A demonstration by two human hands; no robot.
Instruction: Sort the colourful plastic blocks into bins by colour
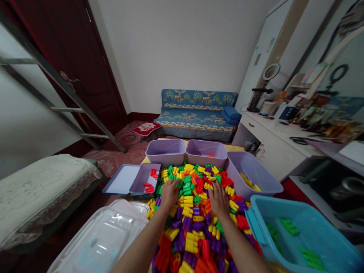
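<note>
A heap of small plastic tube blocks (196,212) in yellow, green, red, orange and purple covers the table in front of me. My left hand (170,193) lies palm down on the heap's left side, fingers curled into the pieces near some green ones. My right hand (218,198) rests palm down a little to the right, fingers spread over red and yellow pieces. What, if anything, sits under either palm is hidden.
Purple bins ring the heap: two at the back (166,151) (207,152), one on the right with yellow pieces (253,175), a small one on the left with red pieces (143,182). A blue bin (301,235) holds green pieces. A clear lid (105,239) lies front left.
</note>
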